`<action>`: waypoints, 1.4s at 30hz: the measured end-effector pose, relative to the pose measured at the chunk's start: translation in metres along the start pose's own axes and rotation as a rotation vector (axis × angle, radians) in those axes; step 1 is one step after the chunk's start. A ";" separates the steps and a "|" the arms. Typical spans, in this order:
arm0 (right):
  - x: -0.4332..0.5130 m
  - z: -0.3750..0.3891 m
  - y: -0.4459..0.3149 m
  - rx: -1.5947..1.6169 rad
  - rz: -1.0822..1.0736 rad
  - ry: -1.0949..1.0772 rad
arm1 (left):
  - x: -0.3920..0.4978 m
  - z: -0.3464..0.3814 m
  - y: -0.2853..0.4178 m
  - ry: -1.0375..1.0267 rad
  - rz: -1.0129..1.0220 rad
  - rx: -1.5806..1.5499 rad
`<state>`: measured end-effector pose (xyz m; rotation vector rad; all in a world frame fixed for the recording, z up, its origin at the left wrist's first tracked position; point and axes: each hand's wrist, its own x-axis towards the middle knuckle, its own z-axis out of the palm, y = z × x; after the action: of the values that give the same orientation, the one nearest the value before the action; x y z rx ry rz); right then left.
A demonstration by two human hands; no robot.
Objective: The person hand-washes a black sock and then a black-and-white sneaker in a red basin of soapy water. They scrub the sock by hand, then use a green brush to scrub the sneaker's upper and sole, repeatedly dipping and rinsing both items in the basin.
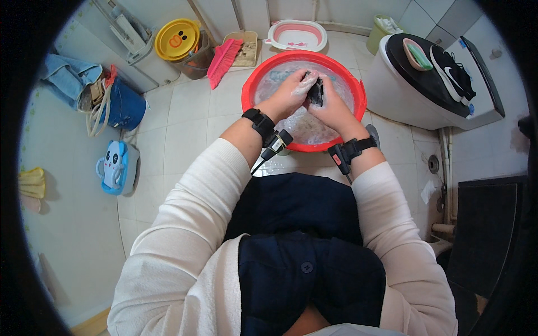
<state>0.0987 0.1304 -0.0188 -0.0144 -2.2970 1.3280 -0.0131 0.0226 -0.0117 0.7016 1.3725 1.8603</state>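
A red plastic basin (248, 93) of sudsy, greyish water (309, 126) stands on the floor before me. Above the water, both my hands hold a dark, wet, soapy item (315, 93), whose kind I cannot tell. My left hand (291, 93) grips it from the left, with white foam on the fingers. On its other side, my right hand (330, 103) has its fingers wrapped around it. Something pale blue-green lies in the suds near the basin's far side, partly hidden by my hands. Each wrist wears a black strap with a small device.
A white-and-pink basin (297, 36), dustpan (246, 49) and pink broom head (222, 61) lie beyond. Left are a yellow-lidded bucket (178, 40), blue bucket (126, 105) and panda-faced box (119, 168). The toilet's black lid (414, 80) at right bears a black sneaker (452, 75) and soap dish (410, 54).
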 end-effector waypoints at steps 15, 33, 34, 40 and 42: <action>0.008 -0.012 -0.005 0.059 0.372 -0.018 | 0.004 -0.042 -0.025 0.501 0.156 0.769; 0.018 0.030 -0.012 -0.135 0.043 0.245 | -0.009 0.001 -0.021 0.173 -0.369 -0.448; 0.017 0.033 -0.013 -0.190 -0.112 0.203 | -0.008 -0.002 -0.018 0.164 -0.349 -0.570; 0.018 0.015 -0.011 -0.196 0.114 0.204 | -0.001 0.002 -0.022 0.175 -0.361 -0.543; 0.018 0.011 -0.013 -0.209 0.271 0.286 | 0.001 0.003 -0.023 0.145 -0.342 -0.437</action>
<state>0.0807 0.1188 -0.0052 -0.5649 -2.2275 1.1169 -0.0061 0.0295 -0.0331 0.1041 1.0371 1.8628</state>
